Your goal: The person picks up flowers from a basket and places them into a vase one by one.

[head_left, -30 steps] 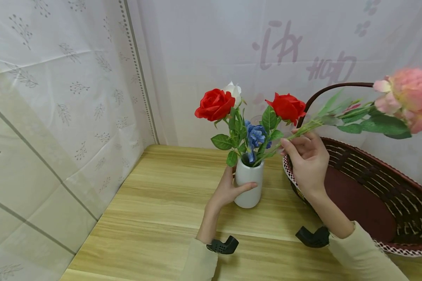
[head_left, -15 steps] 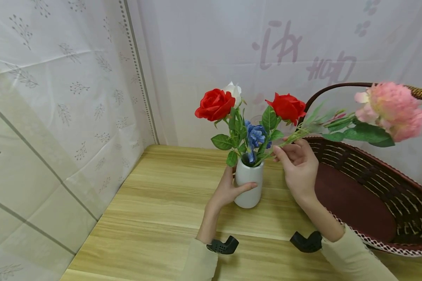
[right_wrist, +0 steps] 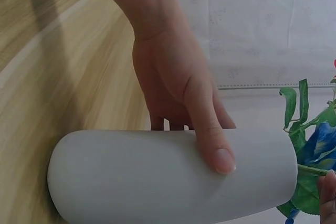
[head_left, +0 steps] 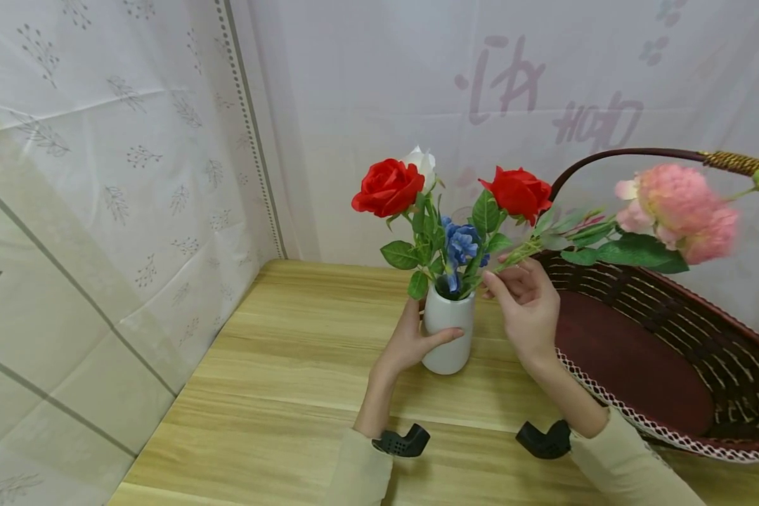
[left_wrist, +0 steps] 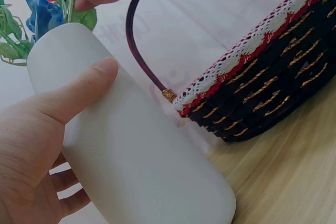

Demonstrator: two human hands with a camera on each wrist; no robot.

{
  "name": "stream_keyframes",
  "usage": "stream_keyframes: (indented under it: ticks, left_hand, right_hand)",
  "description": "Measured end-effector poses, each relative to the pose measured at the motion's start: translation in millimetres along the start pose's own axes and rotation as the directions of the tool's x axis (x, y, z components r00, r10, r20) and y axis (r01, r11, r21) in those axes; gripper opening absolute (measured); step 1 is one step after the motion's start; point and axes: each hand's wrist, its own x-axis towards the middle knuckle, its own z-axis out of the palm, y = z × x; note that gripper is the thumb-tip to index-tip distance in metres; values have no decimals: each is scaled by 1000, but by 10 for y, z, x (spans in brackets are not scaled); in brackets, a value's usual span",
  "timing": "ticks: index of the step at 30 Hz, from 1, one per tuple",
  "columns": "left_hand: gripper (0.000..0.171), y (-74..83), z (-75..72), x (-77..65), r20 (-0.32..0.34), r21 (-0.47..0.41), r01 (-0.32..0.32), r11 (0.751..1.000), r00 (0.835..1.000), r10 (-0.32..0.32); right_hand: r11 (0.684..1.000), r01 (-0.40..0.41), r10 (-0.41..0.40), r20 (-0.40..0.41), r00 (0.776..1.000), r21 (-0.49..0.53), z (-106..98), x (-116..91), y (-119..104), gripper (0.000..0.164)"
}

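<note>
My left hand [head_left: 411,344] grips a white vase [head_left: 445,360] standing on the table, thumb across its front and the other fingers mostly hidden behind it. In the vase are two red roses, one on the left [head_left: 388,188] and one on the right [head_left: 519,193], a white flower [head_left: 424,167] and a blue flower [head_left: 460,242]. With thumb and fingertips my right hand [head_left: 531,313] pinches the stem [right_wrist: 312,170] of a pink flower [head_left: 683,211]. That stem slants down to the vase mouth, its lower end hidden inside. The pink bloom leans far right over the basket.
A dark woven basket [head_left: 626,358] with white lace along its rim stands close by on the right, its arched handle [head_left: 620,153] rising behind the pink flower. Patterned cloth hangs behind and to the left of the wooden table [head_left: 278,379].
My right hand has moved left and down toward the vase, bringing the pink flower with it; a green bud has come into view at the right edge. My left hand stays on the vase.
</note>
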Motion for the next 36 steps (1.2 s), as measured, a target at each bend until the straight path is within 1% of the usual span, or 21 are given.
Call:
stream_keyframes:
  ticks: [1, 2, 8, 10, 17, 21, 24, 28, 31, 36]
  left_hand:
    - [97, -3, 0, 1, -1, 1, 1, 1000, 1000, -1]
    - [98, -38, 8, 9, -4, 4, -1, 1000, 1000, 1]
    - [103, -332, 61, 71, -29, 30, -20, 999, 999, 20]
    - [103, -364, 60, 77, -31, 43, -25, 999, 999, 26]
    - [106, -347, 58, 81, -32, 45, -50, 998, 998, 52]
    - [103, -150, 36, 35, -23, 32, -44, 999, 999, 45]
    - [103, -129, 36, 31, -17, 23, -25, 999, 1000, 25]
    - [107, -313, 61, 72, -24, 24, -23, 999, 999, 23]
    - [106, -342, 58, 74, -24, 27, -29, 999, 999, 29]
    - [103, -348, 49, 68, -31, 34, -36, 999, 999, 37]
  right_hand:
    - [1000, -1, 1, 3, 1000, 0, 5, -8, 11, 28]
    - [1000, -4, 4, 6, 1000, 4, 10, -15, 20, 28]
    - [999, -37, 37, 14, 999, 1, 27, -71, 67, 29]
    - [999, -47, 47, 17, 999, -2, 32, -91, 81, 29]
    - [998, -65, 65, 8, 998, 24, 59, -127, 112, 28]
    - [997, -77, 77, 4, 997, 19, 76, -148, 135, 25]
    - [996, -88, 88, -8, 996, 7, 94, -161, 133, 23]
    - [995, -95, 94, -30, 995, -33, 105, -173, 123, 17]
    - [994, -96, 94, -37, 995, -51, 103, -179, 126, 16]
    - [996, -77, 76, -31, 997, -40, 97, -181, 135, 13]
